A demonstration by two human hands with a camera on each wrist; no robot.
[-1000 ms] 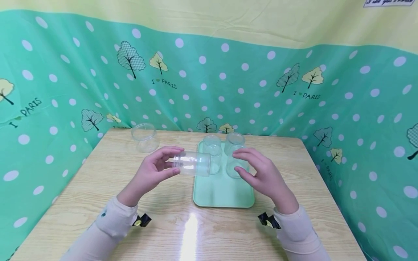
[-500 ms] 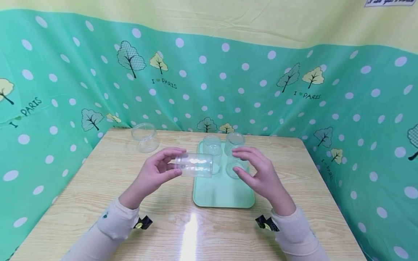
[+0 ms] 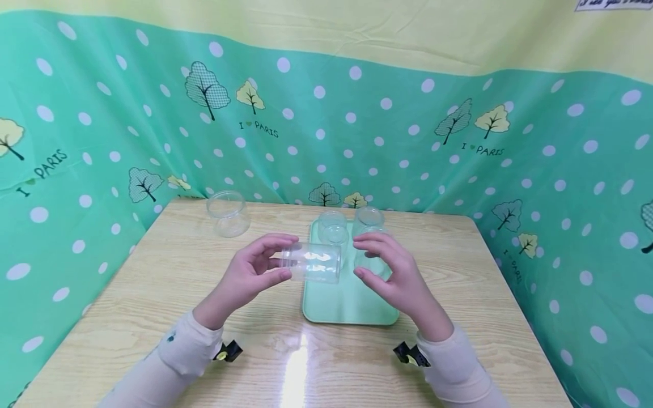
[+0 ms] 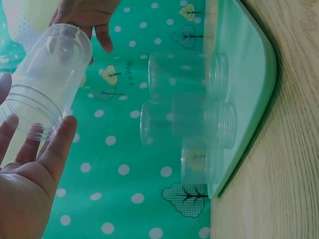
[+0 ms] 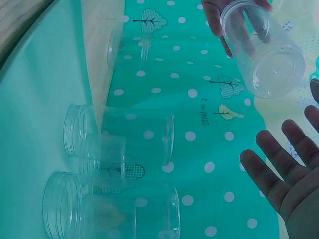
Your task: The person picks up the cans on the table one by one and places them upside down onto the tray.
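My left hand (image 3: 257, 266) grips a clear plastic jar (image 3: 316, 263) round its threaded mouth end, thumb below and fingers above. The jar lies sideways in the air, over the left side of a green tray (image 3: 352, 309), its base facing right. Just past that base is my right hand (image 3: 390, 269), fingers spread and bent in a loose C with nothing between them; the right wrist view shows the fingers (image 5: 271, 144) apart from the held jar (image 5: 264, 55). Behind, several clear jars (image 4: 187, 122) stand mouth down on the tray, partly hidden by the held jar and right hand.
Another clear jar (image 3: 229, 218) stands on the wooden table (image 3: 255, 351) at the back left, off the tray. A green dotted curtain (image 3: 316, 130) encloses the table at the back and sides. A black wrist camera (image 3: 410, 354) sits at each sleeve.
My left hand has carried the jar slightly right and nearer to me. My right hand has shifted left, so the gap between it and the jar's base is smaller.
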